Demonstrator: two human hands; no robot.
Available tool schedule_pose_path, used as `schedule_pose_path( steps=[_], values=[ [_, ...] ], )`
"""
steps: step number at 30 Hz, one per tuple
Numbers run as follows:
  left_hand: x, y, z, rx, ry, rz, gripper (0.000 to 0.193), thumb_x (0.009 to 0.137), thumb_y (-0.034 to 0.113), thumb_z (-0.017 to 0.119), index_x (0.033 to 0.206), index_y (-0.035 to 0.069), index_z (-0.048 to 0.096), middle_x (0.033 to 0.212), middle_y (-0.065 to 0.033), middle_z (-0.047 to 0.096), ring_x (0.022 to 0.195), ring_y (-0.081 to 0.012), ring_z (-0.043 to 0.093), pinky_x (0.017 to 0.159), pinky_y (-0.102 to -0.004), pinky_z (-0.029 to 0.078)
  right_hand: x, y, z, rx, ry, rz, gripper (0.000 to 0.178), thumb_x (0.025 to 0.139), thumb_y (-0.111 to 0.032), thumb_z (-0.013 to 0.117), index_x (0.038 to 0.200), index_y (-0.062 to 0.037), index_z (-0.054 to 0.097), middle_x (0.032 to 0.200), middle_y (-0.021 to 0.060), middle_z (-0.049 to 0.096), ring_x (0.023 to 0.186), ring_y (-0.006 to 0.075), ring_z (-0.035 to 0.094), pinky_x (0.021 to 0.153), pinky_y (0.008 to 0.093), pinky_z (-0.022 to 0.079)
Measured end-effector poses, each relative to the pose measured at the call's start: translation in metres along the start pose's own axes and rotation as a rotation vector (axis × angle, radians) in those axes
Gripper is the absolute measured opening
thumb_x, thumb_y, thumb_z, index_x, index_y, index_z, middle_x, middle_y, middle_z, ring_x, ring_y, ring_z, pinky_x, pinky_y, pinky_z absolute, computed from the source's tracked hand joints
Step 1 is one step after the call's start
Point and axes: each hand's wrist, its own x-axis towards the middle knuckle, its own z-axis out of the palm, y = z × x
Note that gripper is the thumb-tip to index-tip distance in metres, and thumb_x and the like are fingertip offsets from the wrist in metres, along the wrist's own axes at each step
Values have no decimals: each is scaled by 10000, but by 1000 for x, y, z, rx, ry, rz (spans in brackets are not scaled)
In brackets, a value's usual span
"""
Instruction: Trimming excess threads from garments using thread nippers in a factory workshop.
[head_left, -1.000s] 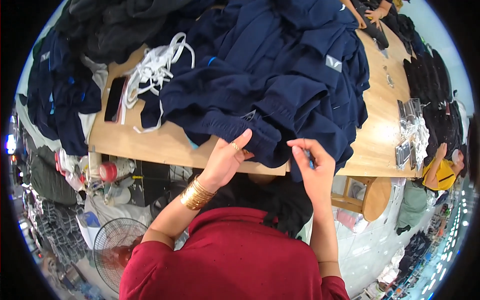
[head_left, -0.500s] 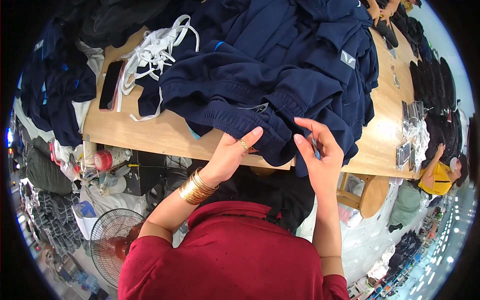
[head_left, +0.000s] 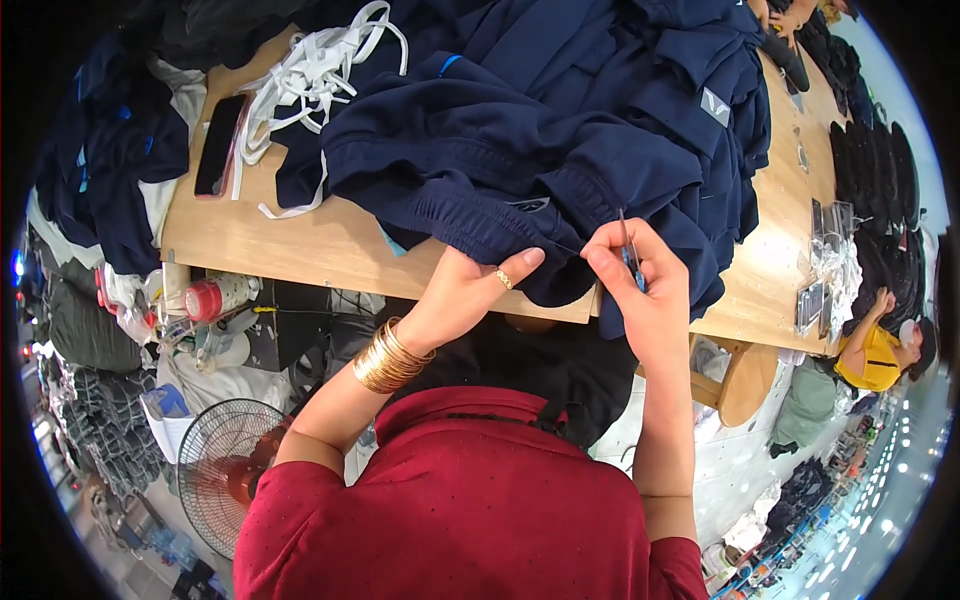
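Observation:
My left hand (head_left: 462, 297) is closed on the gathered elastic waistband of a navy garment (head_left: 462, 215), thumb on top and the other fingers hidden beneath the cloth. To its right, my right hand (head_left: 650, 300) is closed too, with small blue-handled thread snips (head_left: 632, 258) held in it, blade pointing up. Thumb and forefinger of that hand are pinched together at the garment's edge. A fine thread seems to run from the pinch to the waistband. The garment lies over the table's near edge, against a heap of more navy clothing (head_left: 540, 60).
White drawcords (head_left: 305, 95) lie tangled at the left beside a phone (head_left: 222, 146) on the wooden table (head_left: 290, 250). Plastic-wrapped items (head_left: 830, 265) sit at the right end. Below are a fan (head_left: 225, 470) and a wooden stool (head_left: 745, 385). A person in yellow (head_left: 873, 362) is at the right.
My right hand has closed its thumb and forefinger into a pinch, and the snips now stand up above it. My left hand has shifted slightly right, still on the waistband.

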Motion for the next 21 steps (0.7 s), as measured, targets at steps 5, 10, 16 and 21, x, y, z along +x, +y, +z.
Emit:
schedule_pose_path(
  steps=[5,10,16,21],
  values=[
    [1,14,-9,455,-78,37,197,842,165,604,899,-17,556,850,-61,583,763,-122,534,663,-258,437,-7,11,2,40,8,57,114,856,-113,581,891,-13,539,734,-20,535,655,27,426,599,177,368],
    [-2,42,-21,250,-155,-759,239,852,210,587,910,-21,581,939,-149,609,861,-173,601,622,-332,505,-20,11,12,2,6,91,102,855,-100,578,887,-17,530,740,-5,546,648,43,439,597,188,378],
    [-6,23,-14,-708,-145,-521,258,885,198,526,1029,-15,538,1097,-191,567,1053,-252,556,806,-394,511,-33,18,30,-108,-122,-81,56,831,3,533,874,-22,509,741,3,500,643,59,426,602,189,369],
    [-1,18,-7,-586,55,-396,90,824,85,609,865,24,557,866,-51,596,867,-187,610,755,-339,519,-38,21,31,-208,-206,-145,148,768,51,559,888,-29,521,761,32,550,633,68,464,582,199,377]
  ],
)
